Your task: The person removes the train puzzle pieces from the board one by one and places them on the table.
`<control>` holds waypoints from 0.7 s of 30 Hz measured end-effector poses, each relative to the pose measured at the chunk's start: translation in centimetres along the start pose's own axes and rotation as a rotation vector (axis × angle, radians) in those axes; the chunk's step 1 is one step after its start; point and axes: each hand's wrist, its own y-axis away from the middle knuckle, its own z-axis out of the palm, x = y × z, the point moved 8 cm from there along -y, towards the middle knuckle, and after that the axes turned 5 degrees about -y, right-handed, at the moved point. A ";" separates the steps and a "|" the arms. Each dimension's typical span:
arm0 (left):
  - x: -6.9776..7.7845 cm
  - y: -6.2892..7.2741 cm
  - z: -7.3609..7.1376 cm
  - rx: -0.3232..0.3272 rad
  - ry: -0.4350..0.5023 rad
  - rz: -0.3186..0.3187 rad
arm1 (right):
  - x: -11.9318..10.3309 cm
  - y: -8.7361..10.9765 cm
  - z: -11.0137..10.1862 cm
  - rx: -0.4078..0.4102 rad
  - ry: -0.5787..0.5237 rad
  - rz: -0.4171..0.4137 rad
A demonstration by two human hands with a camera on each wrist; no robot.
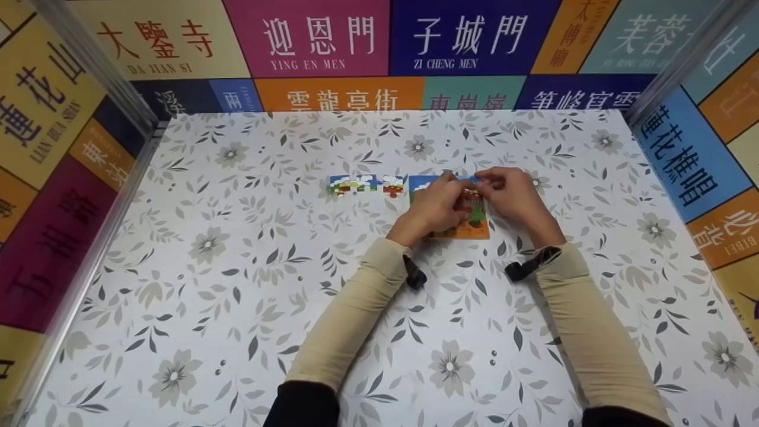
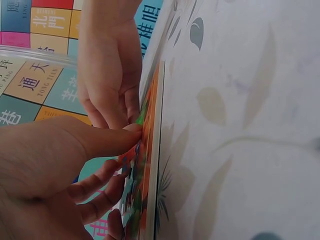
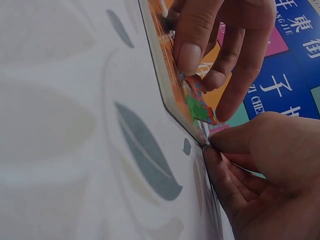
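A colourful jigsaw puzzle board [image 1: 450, 233] with an orange lower edge lies flat on the cloth, its top partly covered by both hands. My left hand [image 1: 436, 204] reaches over its middle. The left thumb [image 2: 117, 140] and relaxed fingers rest on the picture, near a red-and-green part [image 3: 201, 106] of the puzzle. At the board's right edge, near its upper corner, my right hand [image 1: 514, 191] pinches the rim between thumb [image 3: 230, 139] and index finger. Whether a small piece is also in that pinch, I cannot tell.
Left of the board lie loose puzzle pieces: a joined strip [image 1: 354, 185] with clouds and green, and a smaller red-and-white piece [image 1: 392, 186]. A floral white cloth [image 1: 237, 308] covers the table. Panels with printed characters [image 1: 320, 38] wall in its back and sides.
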 end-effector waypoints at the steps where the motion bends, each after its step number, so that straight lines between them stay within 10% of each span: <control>1: 0.0 -0.1 0.0 0.003 0.004 0.001 | 0.0 0.0 0.0 0.004 0.001 0.002; 21: -0.6 0.3 -0.1 -0.031 0.073 0.140 | -0.3 0.2 0.0 -0.003 -0.008 -0.047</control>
